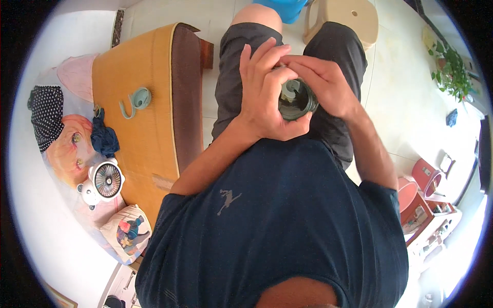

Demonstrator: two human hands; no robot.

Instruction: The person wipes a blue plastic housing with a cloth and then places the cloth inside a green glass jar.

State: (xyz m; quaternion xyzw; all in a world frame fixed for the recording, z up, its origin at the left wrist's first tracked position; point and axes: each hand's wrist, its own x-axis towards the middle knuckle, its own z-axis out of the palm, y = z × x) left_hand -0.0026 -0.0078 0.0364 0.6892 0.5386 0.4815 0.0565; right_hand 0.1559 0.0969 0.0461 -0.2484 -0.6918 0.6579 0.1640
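Note:
Above my lap, my left hand (263, 100) grips a round, open-mouthed green bottle (300, 110), its thumb around the near side and some fingers raised at the far side. The bottle's mouth faces up, and its inside looks dark with a pale green shape in it. My right hand (328, 84) is closed around the bottle's far right side, with its fingers reaching toward the left fingertips. Part of the bottle is hidden by both hands. On the tan mat to my left lies a pale green lid (140, 97) with a curved strap.
The bed with its tan mat (138, 56) fills my left, holding a white fan (88, 194), dark blue cloth (104, 134) and a printed pillow (126, 233). A beige stool (354, 20) and a blue plastic item (287, 7) stand ahead. A plant (449, 69) is at the far right.

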